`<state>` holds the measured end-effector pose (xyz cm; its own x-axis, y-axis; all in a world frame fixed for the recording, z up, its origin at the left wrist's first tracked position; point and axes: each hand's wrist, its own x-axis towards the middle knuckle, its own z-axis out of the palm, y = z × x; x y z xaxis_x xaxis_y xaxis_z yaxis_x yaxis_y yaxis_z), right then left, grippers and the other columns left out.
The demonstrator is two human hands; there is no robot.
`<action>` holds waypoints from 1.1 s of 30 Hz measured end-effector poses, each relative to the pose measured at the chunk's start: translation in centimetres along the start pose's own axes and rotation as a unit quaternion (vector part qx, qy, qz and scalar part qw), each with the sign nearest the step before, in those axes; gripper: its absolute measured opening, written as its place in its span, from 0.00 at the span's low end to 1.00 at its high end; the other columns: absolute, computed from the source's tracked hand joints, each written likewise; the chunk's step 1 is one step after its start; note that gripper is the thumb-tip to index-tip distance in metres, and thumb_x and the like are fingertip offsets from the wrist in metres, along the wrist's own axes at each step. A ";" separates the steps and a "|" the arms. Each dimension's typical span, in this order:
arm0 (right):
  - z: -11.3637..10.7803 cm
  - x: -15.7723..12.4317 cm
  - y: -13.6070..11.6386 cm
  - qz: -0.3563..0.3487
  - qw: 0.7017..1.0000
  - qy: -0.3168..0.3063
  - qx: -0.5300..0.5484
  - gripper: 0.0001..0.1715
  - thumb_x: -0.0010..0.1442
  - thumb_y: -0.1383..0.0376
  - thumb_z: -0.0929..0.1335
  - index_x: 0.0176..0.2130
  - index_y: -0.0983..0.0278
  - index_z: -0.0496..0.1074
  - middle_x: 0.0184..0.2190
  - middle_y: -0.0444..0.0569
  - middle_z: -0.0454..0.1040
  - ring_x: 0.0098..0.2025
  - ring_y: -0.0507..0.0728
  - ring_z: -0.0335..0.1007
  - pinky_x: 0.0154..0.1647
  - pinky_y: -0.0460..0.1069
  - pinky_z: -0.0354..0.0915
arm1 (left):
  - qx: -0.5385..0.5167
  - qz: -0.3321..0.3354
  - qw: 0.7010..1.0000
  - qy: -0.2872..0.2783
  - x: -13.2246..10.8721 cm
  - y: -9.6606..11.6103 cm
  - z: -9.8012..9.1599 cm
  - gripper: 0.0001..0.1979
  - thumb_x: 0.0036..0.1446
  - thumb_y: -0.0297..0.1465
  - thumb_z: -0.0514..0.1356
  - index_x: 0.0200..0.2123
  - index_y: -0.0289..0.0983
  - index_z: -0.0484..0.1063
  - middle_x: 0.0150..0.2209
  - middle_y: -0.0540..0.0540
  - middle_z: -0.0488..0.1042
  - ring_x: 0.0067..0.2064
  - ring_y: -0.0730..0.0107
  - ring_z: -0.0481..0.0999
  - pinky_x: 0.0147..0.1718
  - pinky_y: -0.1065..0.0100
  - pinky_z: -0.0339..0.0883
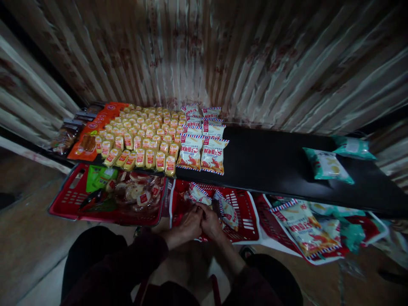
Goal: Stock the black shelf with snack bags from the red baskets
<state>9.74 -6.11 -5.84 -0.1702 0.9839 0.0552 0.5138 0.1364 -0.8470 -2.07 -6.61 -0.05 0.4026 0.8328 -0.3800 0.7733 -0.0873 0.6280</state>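
Observation:
My left hand [190, 224] and my right hand [211, 222] are pressed together low over the middle red basket [247, 214], fingers curled. What they hold, if anything, is hidden in the dim light. Striped snack packets [196, 194] lie in the basket just beyond my fingers, another packet [228, 212] right of my right hand. On the black shelf [274, 163] above, rows of small yellow packets [143, 136] and striped white packets [204, 146] are laid out.
A left red basket [68, 199] holds wrapped pastries and green packs. A right basket [270, 221] holds more striped bags [302, 227]. Two teal bags [327, 165] lie on the shelf's right end. Orange packs [95, 127] sit far left. A curtain hangs behind.

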 end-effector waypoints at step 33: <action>6.8 1.8 -11.3 -0.071 0.997 -0.031 0.019 0.16 0.61 0.67 0.60 0.42 0.62 0.75 0.35 0.49 0.79 0.38 0.55 0.76 0.41 0.51 0.71 | 0.173 -0.026 0.979 0.106 -3.9 -18.8 -8.2 0.33 0.54 0.33 0.58 0.63 0.39 0.55 0.64 0.38 0.56 0.66 0.52 0.51 0.62 0.50 0.45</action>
<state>-2.06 -6.63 0.22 -0.2924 0.9453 0.1445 0.4480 0.2689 -0.8526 -22.22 -3.72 -4.79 0.2762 0.9324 -0.2331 0.9246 -0.1915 0.3294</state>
